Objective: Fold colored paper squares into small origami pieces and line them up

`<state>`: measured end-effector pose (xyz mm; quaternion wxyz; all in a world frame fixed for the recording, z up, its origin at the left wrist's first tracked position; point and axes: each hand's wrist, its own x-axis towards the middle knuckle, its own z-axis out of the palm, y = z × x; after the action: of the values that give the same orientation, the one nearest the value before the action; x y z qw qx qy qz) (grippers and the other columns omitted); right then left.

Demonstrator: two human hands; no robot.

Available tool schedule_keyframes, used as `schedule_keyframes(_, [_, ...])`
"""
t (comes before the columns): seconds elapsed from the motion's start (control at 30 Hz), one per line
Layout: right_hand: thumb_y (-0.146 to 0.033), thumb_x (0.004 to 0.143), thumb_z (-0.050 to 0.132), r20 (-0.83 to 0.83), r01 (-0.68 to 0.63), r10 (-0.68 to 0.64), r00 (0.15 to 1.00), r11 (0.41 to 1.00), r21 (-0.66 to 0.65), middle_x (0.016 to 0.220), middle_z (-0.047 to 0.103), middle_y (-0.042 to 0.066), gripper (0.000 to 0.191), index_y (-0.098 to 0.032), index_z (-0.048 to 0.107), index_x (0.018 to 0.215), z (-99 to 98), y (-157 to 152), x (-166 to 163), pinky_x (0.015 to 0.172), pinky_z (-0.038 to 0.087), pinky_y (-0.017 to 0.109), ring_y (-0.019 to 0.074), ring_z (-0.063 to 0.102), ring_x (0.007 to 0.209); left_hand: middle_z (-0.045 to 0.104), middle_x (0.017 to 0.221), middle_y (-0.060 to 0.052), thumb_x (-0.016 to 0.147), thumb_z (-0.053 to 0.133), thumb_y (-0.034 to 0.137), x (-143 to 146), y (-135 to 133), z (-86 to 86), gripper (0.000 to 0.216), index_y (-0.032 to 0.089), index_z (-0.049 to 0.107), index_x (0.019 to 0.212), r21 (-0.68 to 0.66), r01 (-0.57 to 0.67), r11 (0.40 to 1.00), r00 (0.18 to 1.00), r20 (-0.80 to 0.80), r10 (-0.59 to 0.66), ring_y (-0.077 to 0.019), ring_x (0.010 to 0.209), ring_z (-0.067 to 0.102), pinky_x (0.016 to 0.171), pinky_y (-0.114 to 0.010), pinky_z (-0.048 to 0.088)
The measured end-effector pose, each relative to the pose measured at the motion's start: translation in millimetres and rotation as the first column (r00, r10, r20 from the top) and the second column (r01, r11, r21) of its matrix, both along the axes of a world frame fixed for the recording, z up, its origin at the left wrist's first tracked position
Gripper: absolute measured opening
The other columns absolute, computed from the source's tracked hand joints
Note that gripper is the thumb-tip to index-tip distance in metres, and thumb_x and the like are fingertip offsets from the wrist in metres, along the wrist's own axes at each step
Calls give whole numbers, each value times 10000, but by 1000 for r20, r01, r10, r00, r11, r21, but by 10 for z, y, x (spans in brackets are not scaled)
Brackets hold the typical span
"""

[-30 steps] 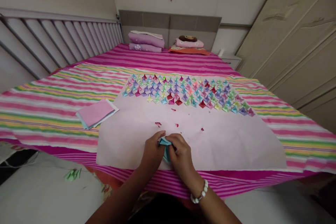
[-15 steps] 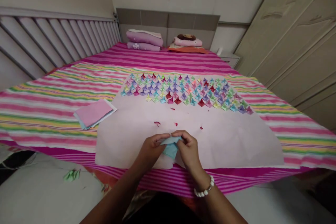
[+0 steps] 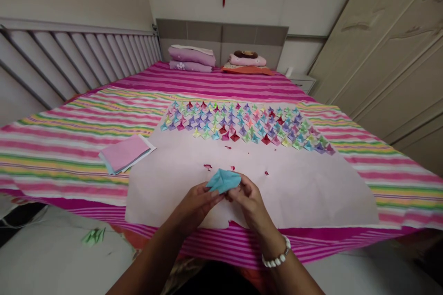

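Note:
My left hand (image 3: 194, 203) and my right hand (image 3: 249, 199) meet over the near edge of a big pale pink sheet (image 3: 311, 189) spread on the bed. Together they pinch a folded light blue paper piece (image 3: 223, 179), lifted a little above the sheet, with its pointed flaps spread upward. My right wrist wears a white bead bracelet (image 3: 277, 258). Several rows of small folded paper pieces (image 3: 242, 122) in many colours lie at the sheet's far side. Small red paper scraps (image 3: 208, 166) lie just beyond my hands.
A stack of pink and blue paper squares (image 3: 125, 153) lies left of the sheet on the striped bedcover (image 3: 69, 133). Folded bedding and pillows (image 3: 192, 57) sit by the headboard. A slatted rail (image 3: 69, 64) runs along the left; wardrobe doors (image 3: 391, 50) stand at right. A green paper piece (image 3: 93, 236) lies on the floor.
The blue paper has come up from between my hands and opened out into a wider pointed shape. Both hands have shifted slightly toward me.

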<state>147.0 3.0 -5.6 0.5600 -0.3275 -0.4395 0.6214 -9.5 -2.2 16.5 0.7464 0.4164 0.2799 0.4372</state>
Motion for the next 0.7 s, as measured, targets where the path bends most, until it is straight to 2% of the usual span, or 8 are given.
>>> schedule_keyframes(0.1, [-267, 642, 797, 57, 13, -13, 998, 1000, -2, 665, 593, -31, 301, -218, 686, 918, -3, 4, -7, 581, 421, 255, 117, 488, 567, 707, 1043, -97, 698, 724, 264, 2, -18, -19, 374, 166, 690, 1057, -15, 16, 1000, 1000, 2, -16, -246, 1051, 616, 1002, -406, 398])
schedule_keyframes(0.2, [-298, 689, 757, 122, 65, -61, 991, 998, -22, 579, 540, -41, 161, -192, 694, 793, -25, 15, -11, 514, 364, 241, 101, 438, 508, 723, 960, -91, 664, 755, 253, 1, -38, -34, 384, 161, 697, 1031, -16, 3, 1000, 993, -121, -5, -227, 941, 644, 933, -388, 435])
schedule_keyframes(0.3, [-324, 705, 741, 163, 74, -65, 984, 996, -46, 541, 527, -38, 166, -175, 668, 692, -53, 19, -11, 496, 333, 242, 100, 431, 494, 703, 742, -39, 684, 733, 301, -1, -40, -45, 198, 151, 723, 813, 63, -102, 993, 933, -340, 117, -185, 748, 628, 765, -319, 472])
schedule_keyframes(0.37, [-333, 698, 746, 166, 78, -68, 984, 995, -58, 515, 507, -45, 187, -170, 657, 671, -70, 18, -14, 493, 321, 238, 93, 414, 482, 655, 651, -10, 707, 705, 333, 0, -33, -46, 190, 149, 691, 661, 173, -198, 965, 867, -428, 255, -166, 682, 592, 695, -287, 455])
schedule_keyframes(0.43, [-345, 692, 750, 137, 72, -62, 989, 995, -75, 509, 495, -54, 196, -167, 668, 712, -89, 13, -26, 492, 318, 232, 85, 401, 469, 635, 651, -3, 742, 665, 358, 3, -27, -46, 234, 148, 674, 638, 234, -248, 940, 835, -440, 330, -169, 700, 582, 703, -282, 446])
schedule_keyframes(0.5, [-355, 686, 755, 111, 49, -38, 993, 994, -97, 504, 494, -59, 216, -165, 670, 744, -109, 4, -48, 485, 314, 226, 78, 397, 457, 635, 676, -8, 759, 643, 375, 7, -23, -47, 246, 146, 678, 676, 235, -263, 936, 834, -433, 343, -178, 727, 582, 721, -290, 446])
schedule_keyframes(0.6, [-375, 687, 754, 116, 5, 9, 993, 993, -116, 472, 494, -55, 242, -158, 649, 674, -130, -17, -84, 463, 294, 220, 74, 389, 436, 638, 700, -17, 710, 692, 367, 6, -21, -52, 226, 143, 673, 679, 235, -282, 930, 833, -421, 359, -179, 729, 578, 709, -290, 447])
schedule_keyframes(0.7, [-400, 687, 752, 142, -28, 44, 989, 993, -117, 493, 543, -35, 277, -157, 636, 624, -125, -40, -99, 447, 293, 216, 71, 389, 425, 640, 658, -10, 676, 731, 343, -17, -17, -36, 212, 143, 663, 694, 146, -215, 966, 885, -389, 255, -172, 686, 587, 689, -291, 456])
